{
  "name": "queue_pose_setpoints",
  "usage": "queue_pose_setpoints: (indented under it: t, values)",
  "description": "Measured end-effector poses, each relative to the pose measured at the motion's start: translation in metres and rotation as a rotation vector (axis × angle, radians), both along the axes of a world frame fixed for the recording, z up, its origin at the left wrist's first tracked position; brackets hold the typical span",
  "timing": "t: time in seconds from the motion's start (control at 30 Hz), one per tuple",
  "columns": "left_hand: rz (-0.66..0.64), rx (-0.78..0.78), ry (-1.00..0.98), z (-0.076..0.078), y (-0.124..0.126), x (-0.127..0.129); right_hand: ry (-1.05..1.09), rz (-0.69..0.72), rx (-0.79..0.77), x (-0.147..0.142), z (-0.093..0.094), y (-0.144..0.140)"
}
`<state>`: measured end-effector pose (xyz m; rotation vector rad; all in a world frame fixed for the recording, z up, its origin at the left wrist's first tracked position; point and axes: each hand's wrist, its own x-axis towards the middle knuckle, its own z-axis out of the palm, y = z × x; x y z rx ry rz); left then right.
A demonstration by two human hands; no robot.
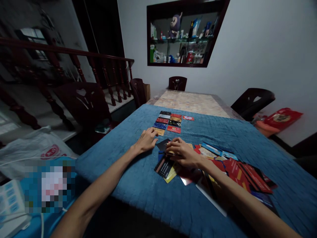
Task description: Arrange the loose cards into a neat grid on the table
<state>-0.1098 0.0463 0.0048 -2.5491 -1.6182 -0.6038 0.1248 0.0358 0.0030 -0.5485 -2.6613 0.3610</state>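
Two columns of cards [162,120] and a lone red card with a white heart shape [188,118] lie on the blue cloth [128,132]. My left hand [146,139] rests at the near end of the left column, its fingertips by a yellow card [158,132], thumb and index finger apart. My right hand [182,152] is over the loose pile, fingers curled round a card whose face is mostly hidden. Below it show a black card with white print [163,167] and a yellow card [171,175]. A dark card [162,144] lies between the hands.
Many red cards [237,172] and a blue card [211,148] spread under and beyond my right forearm. Dark wooden chairs [177,83] stand around the table. At left are a plastic bag [37,152] and a white device with blue buttons [11,201].
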Motion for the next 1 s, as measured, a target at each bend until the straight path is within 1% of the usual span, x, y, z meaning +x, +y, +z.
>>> queue_pose_setpoints:
  t: [0.1, 0.3, 0.43, 0.57, 0.7, 0.87, 1.0]
  values:
    - [-0.073, 0.002, -0.033, 0.001, -0.017, 0.007, -0.050, 0.045, -0.026, 0.001, 0.001, -0.004]
    - [-0.209, -0.101, 0.002, -0.001, -0.051, 0.013, -0.137, 0.055, -0.065, 0.000, -0.002, -0.009]
    - [-0.274, -0.085, 0.018, -0.005, -0.066, 0.013, -0.179, 0.053, -0.080, -0.001, 0.002, -0.013]
    - [-0.290, -0.051, 0.013, -0.007, -0.070, 0.012, -0.200, 0.044, -0.057, -0.002, 0.004, -0.016]
    - [-0.275, -0.055, -0.016, -0.007, -0.068, 0.010, -0.196, 0.026, -0.006, -0.004, 0.001, -0.015]
    - [-0.218, -0.110, -0.093, -0.002, -0.066, 0.000, -0.203, -0.001, 0.045, -0.009, -0.008, -0.011]
    - [-0.203, -0.160, -0.117, 0.001, -0.064, -0.009, -0.211, -0.029, 0.120, -0.016, -0.011, -0.006]
